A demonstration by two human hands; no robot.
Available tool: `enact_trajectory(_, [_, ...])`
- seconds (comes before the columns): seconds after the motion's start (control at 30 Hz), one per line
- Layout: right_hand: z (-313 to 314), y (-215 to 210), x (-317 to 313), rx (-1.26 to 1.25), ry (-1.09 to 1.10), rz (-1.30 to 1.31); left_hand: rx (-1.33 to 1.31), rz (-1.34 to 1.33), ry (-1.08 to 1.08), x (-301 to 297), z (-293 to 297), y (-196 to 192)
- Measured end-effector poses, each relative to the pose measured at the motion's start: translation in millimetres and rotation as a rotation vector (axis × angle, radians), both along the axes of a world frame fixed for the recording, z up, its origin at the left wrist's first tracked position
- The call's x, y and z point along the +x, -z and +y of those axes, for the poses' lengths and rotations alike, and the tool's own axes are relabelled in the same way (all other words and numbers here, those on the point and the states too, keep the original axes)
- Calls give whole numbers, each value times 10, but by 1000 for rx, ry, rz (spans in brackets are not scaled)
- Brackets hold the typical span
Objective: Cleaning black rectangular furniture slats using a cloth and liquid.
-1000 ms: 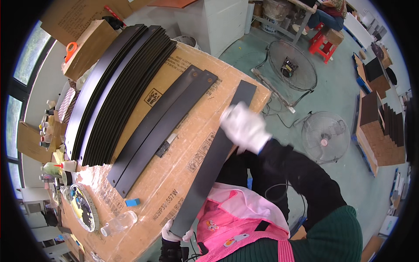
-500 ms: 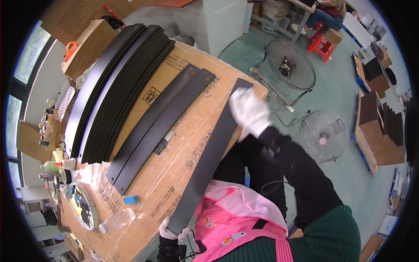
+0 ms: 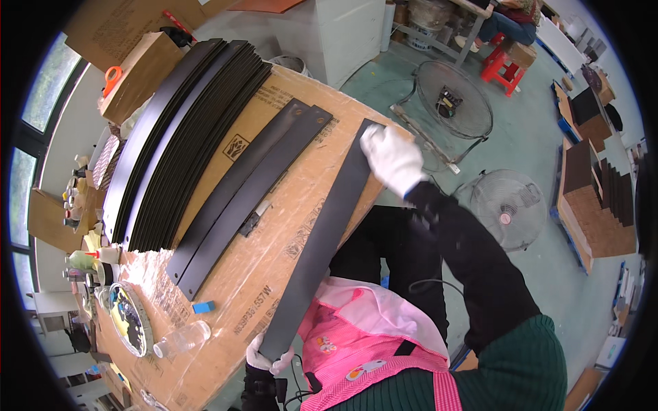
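Observation:
A long dark-grey strip (image 3: 322, 240) lies slantwise along the right edge of the cardboard-covered table, its near end reaching toward my pink apron. My left hand (image 3: 268, 357), in a white glove, grips that near end, with fingers on both sides. At the far end, my white-gloved right hand (image 3: 393, 159) is closed over the strip's right edge. Its fingers are bunched and partly blurred; whatever is in them cannot be made out. Left of this strip, two similar strips (image 3: 250, 198) with holes at their ends lie side by side.
Several stacked dark strips (image 3: 199, 151) fill the table's far left. Near its left edge are a paint-smeared round tray (image 3: 130, 320), a clear bottle (image 3: 184, 339) lying down and a blue block (image 3: 203, 307). Floor fans (image 3: 506, 211) stand to the right; a person sits beyond, by a red stool (image 3: 502, 72).
My right hand has shifted slightly at the strip's far end, and that end lies a little further left. My left hand keeps its grip on the near end.

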State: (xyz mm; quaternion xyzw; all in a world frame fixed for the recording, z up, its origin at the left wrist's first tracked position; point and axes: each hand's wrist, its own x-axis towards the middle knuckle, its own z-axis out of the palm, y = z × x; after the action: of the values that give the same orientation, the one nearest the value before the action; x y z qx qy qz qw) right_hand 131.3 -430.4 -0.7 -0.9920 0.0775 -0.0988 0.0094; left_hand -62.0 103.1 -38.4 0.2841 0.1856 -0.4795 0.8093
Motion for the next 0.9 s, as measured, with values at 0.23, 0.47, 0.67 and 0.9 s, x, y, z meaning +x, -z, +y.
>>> enact_trajectory(0.23, [-509, -21, 389, -12, 324, -33, -66, -42, 63, 61, -78, -1])
enact_trajectory(0.47, [972, -228, -728, -9, -388, -84, -73, -62, 44, -12, 52, 9])
enact_trajectory(0.67, [557, -22, -403, 44, -148, -61, 24, 7, 12, 29, -78, -103])
enact_trajectory(0.9, [-294, 42, 361, 157, 310, -44, -78, -49, 72, 34, -35, -6])
